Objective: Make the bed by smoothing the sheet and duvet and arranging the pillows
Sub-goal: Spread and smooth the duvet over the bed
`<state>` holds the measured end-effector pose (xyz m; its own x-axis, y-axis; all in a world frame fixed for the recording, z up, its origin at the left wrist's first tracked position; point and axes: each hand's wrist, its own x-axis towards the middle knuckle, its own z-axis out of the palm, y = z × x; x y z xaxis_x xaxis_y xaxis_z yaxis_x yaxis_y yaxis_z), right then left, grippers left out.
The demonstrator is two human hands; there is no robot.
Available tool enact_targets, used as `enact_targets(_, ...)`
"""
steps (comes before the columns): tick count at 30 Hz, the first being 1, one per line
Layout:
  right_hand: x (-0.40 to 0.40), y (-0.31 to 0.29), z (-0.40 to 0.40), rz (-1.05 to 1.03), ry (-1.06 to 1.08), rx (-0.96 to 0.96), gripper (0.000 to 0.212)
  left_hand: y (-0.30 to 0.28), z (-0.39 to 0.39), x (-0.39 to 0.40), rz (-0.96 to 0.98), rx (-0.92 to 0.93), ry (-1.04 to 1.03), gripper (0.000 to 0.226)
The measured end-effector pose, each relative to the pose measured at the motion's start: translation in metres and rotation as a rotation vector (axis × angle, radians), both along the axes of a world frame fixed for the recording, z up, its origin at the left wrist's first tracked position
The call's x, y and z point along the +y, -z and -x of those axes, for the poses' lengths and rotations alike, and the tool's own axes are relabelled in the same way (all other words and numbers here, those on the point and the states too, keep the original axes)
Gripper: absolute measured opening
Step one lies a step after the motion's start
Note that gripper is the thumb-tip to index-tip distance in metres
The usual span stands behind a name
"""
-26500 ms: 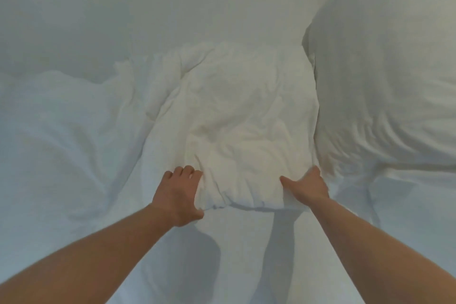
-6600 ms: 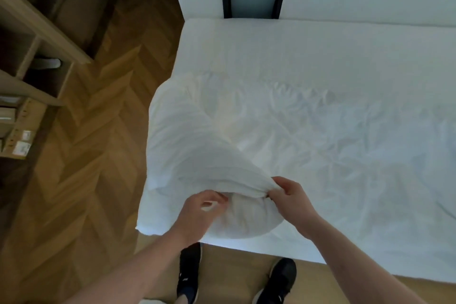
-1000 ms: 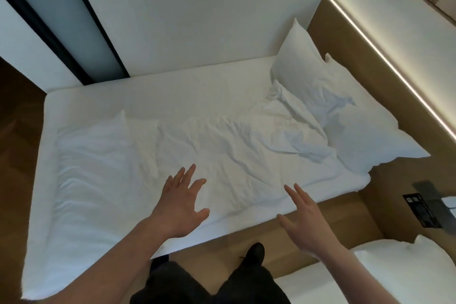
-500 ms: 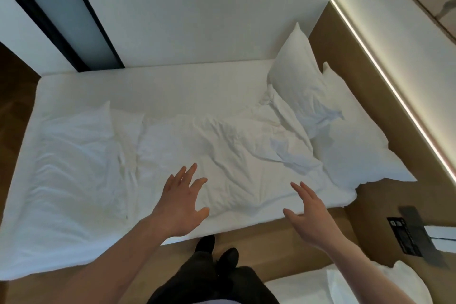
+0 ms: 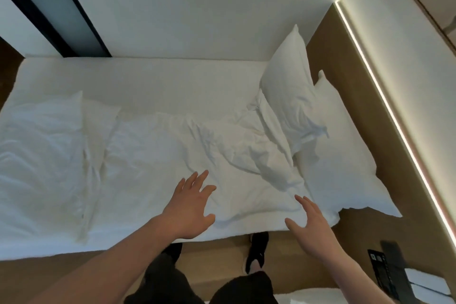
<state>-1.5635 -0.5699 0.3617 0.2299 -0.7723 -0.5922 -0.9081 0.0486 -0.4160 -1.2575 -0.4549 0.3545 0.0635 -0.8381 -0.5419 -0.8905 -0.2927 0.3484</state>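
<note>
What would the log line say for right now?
left hand: open, above duvet | right hand: open | duvet: wrinkled | pillows: at headboard end

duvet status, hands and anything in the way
Left hand and right hand open, fingers spread, holding nothing. Duvet rumpled, bunched against two pillows at the headboard. Nothing in the way.

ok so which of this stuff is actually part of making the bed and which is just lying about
Part of the job:
- duvet, crumpled
- sheet
- upright pillow
- flat pillow
- left hand and right hand, both open above the bed

Just lying about:
- dark panel
- light strip
- headboard
</note>
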Motion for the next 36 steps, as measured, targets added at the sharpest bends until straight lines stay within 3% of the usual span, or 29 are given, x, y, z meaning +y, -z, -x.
enact_targets(5, -0.089, 0.053, 0.044, -0.071, -0.044, -0.009, 0.07, 0.049, 0.07, -0.046, -0.077, 0.022, -0.115, 0.073)
enact_targets(10, -0.164, 0.139, 0.067, -0.117, -0.041, 0.018, 0.076, 0.137, 0.139, -0.1, -0.127, 0.076, -0.134, 0.07)
enact_targets(13, -0.2, 0.197, 0.071, -0.164, -0.007, 0.02, 0.087, 0.205, 0.177, -0.134, -0.162, 0.093, -0.125, 0.068)
enact_targets(16, -0.23, 0.261, 0.074, -0.184, 0.051, 0.016, 0.111, 0.274, 0.211, -0.165, -0.208, 0.081, -0.064, 0.07)
enact_targets(18, -0.248, 0.302, 0.068, -0.169, 0.077, 0.009, 0.12, 0.32, 0.229, -0.184, -0.215, 0.068, -0.037, 0.073)
enact_targets(24, -0.288, 0.414, 0.042, -0.093, 0.112, -0.092, 0.112, 0.443, 0.263, -0.218, -0.264, 0.002, -0.043, 0.09)
enact_targets(28, -0.317, 0.484, 0.039, -0.048, 0.199, -0.121, 0.135, 0.502, 0.275, -0.231, -0.315, -0.03, 0.032, 0.108)
enact_targets(32, -0.337, 0.52, 0.043, -0.073, 0.216, -0.085, 0.117, 0.54, 0.285, -0.236, -0.32, -0.079, 0.006, 0.115)
enact_targets(36, -0.345, 0.536, 0.037, -0.113, 0.174, -0.109, 0.081, 0.558, 0.288, -0.241, -0.267, -0.155, -0.002, 0.095)
